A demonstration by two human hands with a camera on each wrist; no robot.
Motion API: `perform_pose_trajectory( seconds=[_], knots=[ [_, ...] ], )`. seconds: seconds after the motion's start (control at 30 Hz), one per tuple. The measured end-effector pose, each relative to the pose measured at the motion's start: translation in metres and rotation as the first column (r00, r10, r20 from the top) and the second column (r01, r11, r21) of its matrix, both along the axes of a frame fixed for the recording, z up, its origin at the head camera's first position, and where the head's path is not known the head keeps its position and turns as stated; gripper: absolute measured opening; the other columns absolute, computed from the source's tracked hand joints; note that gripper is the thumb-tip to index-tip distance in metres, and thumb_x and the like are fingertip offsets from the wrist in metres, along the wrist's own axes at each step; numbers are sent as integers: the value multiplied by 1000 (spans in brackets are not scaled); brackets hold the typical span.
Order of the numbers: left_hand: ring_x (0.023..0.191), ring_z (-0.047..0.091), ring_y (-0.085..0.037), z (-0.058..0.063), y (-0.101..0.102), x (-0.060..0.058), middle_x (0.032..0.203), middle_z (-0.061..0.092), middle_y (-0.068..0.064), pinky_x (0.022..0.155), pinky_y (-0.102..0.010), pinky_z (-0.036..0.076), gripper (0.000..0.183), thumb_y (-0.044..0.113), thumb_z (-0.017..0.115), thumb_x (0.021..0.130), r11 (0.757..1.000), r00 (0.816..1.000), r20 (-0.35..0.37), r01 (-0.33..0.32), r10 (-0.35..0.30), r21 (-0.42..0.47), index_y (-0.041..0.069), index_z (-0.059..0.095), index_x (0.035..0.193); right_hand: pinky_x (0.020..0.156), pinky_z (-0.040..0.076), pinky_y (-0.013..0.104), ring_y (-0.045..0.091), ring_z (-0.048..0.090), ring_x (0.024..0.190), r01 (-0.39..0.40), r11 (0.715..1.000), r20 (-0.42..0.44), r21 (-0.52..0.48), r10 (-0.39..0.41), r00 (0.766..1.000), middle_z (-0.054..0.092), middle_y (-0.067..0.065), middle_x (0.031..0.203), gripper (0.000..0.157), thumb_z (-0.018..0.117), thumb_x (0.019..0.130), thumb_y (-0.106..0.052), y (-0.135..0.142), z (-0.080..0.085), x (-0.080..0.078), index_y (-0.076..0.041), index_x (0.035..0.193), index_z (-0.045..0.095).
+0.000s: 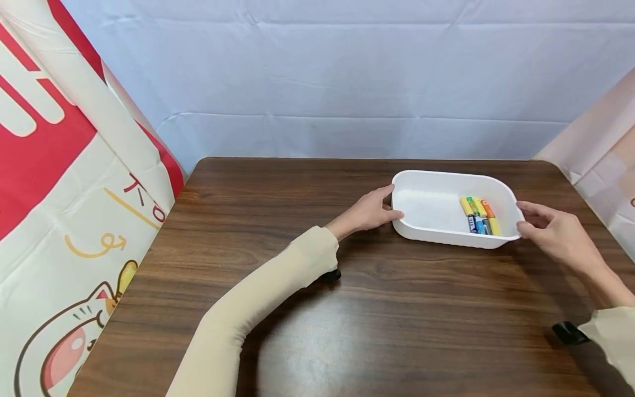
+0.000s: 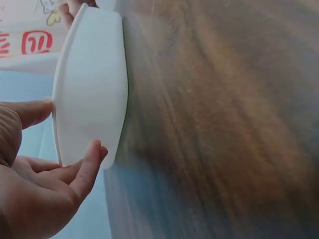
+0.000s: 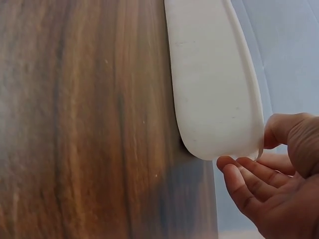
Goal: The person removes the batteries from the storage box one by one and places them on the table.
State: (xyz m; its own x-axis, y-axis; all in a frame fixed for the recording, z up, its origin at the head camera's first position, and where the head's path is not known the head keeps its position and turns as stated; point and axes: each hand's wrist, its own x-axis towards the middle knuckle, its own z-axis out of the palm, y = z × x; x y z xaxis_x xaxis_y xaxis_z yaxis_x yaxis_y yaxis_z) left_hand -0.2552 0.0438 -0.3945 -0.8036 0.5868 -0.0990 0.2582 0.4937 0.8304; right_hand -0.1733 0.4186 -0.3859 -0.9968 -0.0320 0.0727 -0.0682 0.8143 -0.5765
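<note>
A white plastic tub (image 1: 429, 204), oblong with rounded ends, is at the right of the table, close over or on the wood. At its left end, my left hand (image 1: 369, 212) holds the rim, thumb on the near side and fingers on the outer wall. My right hand (image 1: 560, 231) grips the right end, its thumb at the rim and fingertips against the outside wall. Inside the tub, towards the right, several short coloured cylinders (image 1: 479, 216) lie side by side in yellow, green, orange and blue. The wrist views show the tub's outer wall (image 2: 92, 84) and hide the contents.
The brown wood-grain table (image 1: 238, 220) spreads left of and in front of the tub. A pale cloth backdrop (image 1: 317, 71) hangs behind its far edge. Printed cloth (image 1: 49, 248) with red and cartoon shapes covers the left side; another drape (image 1: 602, 154) hangs at the right.
</note>
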Motion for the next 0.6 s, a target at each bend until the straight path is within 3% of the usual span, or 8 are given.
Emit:
perform_pose_trajectory(
  seconds=[0.1,0.43,0.6],
  knots=[
    [125,63,-19,0,-7,8,166,31,-12,84,-21,51,82,24,67,102,1000,1000,5,1,-1,-6,6,17,165,57,43,13,-14,52,76,-24,1000,9,1,24,1000,65,41,112,53,62,101,-10,-5,1,5,16,143,47],
    [118,65,-14,1,-21,27,167,28,-10,83,-19,51,88,27,73,98,999,1000,-6,7,-7,-49,7,19,165,54,43,20,-6,55,71,-59,998,12,14,59,998,68,34,100,56,63,97,-5,-17,-2,23,17,145,43],
    [117,65,-12,2,-31,36,167,27,-10,83,-20,52,88,27,73,98,999,1000,-3,15,-15,-35,9,19,165,55,42,17,-12,52,74,-122,992,-28,37,123,992,59,38,118,58,67,91,1,-19,0,27,16,143,45]
  ],
)
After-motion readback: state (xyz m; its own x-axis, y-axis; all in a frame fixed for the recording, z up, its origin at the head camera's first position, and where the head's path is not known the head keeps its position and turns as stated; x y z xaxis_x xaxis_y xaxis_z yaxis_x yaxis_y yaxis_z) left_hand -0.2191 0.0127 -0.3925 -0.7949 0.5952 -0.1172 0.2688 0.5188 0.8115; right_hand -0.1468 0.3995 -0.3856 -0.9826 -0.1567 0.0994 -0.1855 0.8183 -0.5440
